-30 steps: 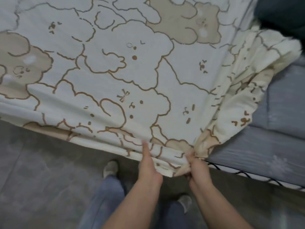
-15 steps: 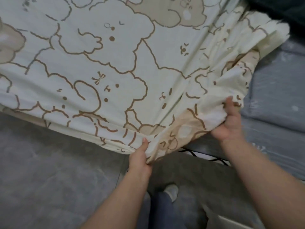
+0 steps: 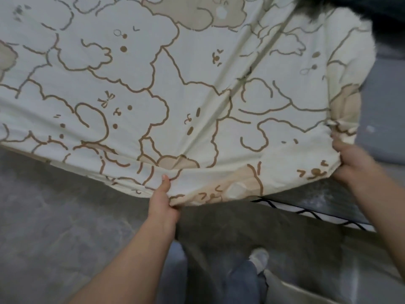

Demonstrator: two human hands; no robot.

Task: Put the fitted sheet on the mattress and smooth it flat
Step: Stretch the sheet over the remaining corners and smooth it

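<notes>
No readable text, label, brand or number shows anywhere.

grey mattress (image 3: 390, 119), fitted sheet (image 3: 153, 84) partly covering

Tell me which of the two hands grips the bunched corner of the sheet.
The right hand pinches the gathered corner of the sheet; the left hand only grips its flat near edge.

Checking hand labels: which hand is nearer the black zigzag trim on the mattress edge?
Right. The right hand grips the fitted sheet just above the zigzag trim; the left hand pinches the sheet's hem well off to the trim's left.
</notes>
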